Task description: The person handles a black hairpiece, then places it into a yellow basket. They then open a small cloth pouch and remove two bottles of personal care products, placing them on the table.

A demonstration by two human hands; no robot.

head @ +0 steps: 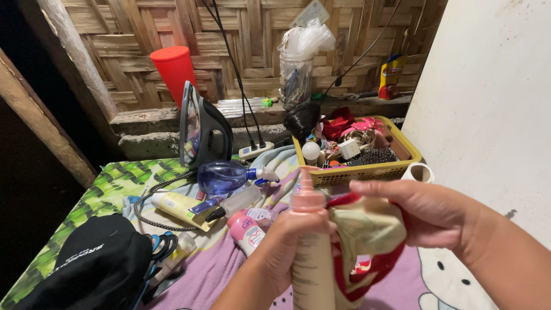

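Pink pump bottle stands upright in the middle foreground, held up above the purple sheet of the bed. The left hand wraps around its body, fingers pressed closed on it just below the pump neck. The right hand holds a cream and red cloth against the bottle's side, thumb and fingers pinching the fabric so that it drapes around the bottle.

The step in hand looks like wiping or wrapping the bottle with the cloth. A next move would call for a steady left grip that keeps the bottle upright while the right hand draws the cloth along or around it, keeping off the pump head.

Counted: 1 pump bottle and 1 cloth in the hands. On the bed lie 1 blue spray bottle on its side, 1 yellow tube, 1 small clear bottle with a dark cap, 1 pink container, 1 black bag and 1 pair of blue-handled scissors just beside it. 1 dark clothes iron stands on end near the wall, with 1 white power strip behind it. 1 yellow basket holds a jumble of small things too mixed to count. On the ledge stand 1 red cup upside down, 1 glass jar stuffed with plastic, and 1 yellow and red bottle.
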